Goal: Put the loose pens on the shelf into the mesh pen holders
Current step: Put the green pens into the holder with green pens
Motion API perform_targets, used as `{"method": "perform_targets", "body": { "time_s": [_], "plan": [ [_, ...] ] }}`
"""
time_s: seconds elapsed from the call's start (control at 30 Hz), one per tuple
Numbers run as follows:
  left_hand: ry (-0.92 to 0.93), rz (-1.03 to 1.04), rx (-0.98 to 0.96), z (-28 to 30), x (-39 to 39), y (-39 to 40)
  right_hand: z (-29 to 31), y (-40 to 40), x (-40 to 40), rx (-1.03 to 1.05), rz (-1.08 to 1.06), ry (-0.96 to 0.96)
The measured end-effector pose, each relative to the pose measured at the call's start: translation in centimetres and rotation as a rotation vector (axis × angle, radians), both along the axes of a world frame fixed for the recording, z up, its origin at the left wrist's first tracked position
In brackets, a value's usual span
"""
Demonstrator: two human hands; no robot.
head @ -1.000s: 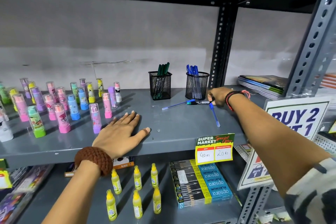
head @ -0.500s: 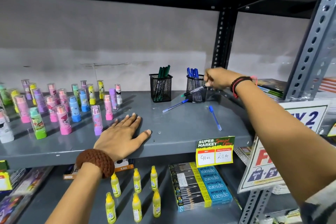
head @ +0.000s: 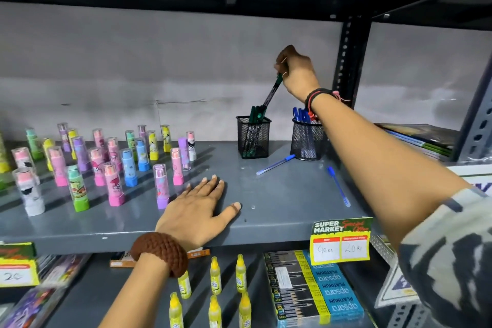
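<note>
My right hand (head: 295, 72) is raised above the square mesh holder (head: 254, 138) and grips the top of a green pen (head: 271, 93), which slants down with its tip among the green pens standing in that holder. The round mesh holder (head: 306, 141) to the right has blue pens in it. Two blue pens lie loose on the grey shelf (head: 279, 194): one (head: 275, 164) in front of the holders, another (head: 338, 186) nearer the front right. My left hand (head: 198, 208) rests flat on the shelf's front edge, fingers spread, holding nothing.
Several pastel eraser tubes (head: 111, 168) stand on the left half of the shelf. A black upright post (head: 346, 61) rises behind the round holder, with stacked notebooks (head: 423, 138) to its right. A price tag (head: 340, 239) hangs on the shelf edge; glue bottles (head: 215, 277) and pencil boxes (head: 314, 287) below.
My right hand picked the green pen off the shelf, lifted it leftwards past the round holder, and now holds it tip-down into the square holder. My left hand stayed put.
</note>
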State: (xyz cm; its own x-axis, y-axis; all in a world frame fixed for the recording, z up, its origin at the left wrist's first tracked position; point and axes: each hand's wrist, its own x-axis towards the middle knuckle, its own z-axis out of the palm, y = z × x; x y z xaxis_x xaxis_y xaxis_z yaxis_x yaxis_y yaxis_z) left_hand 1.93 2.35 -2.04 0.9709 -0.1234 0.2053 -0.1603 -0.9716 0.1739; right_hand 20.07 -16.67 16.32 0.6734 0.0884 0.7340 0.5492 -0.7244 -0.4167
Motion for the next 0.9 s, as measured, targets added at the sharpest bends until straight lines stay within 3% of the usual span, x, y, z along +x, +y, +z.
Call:
{"method": "perform_targets", "body": {
  "time_s": [0.37,0.5,0.63,0.73,0.9],
  "plan": [
    [-0.016,0.007,-0.011,-0.2,0.2,0.1,-3.2,2.9,5.0,-0.354,-0.061,0.351],
    [-0.012,0.002,-0.013,-0.2,0.3,0.1,-3.6,2.4,5.3,-0.406,-0.053,0.322],
    [-0.014,-0.004,-0.006,-0.1,0.2,0.1,-3.4,0.6,4.5,-0.421,-0.112,0.119],
    [-0.007,-0.005,-0.003,-0.1,0.1,0.0,-3.7,-1.5,3.5,-0.398,-0.138,0.090],
    [-0.005,-0.005,0.010,0.0,0.1,-0.1,-5.7,-2.8,0.5,-0.761,-0.010,0.431]
  ]
}}
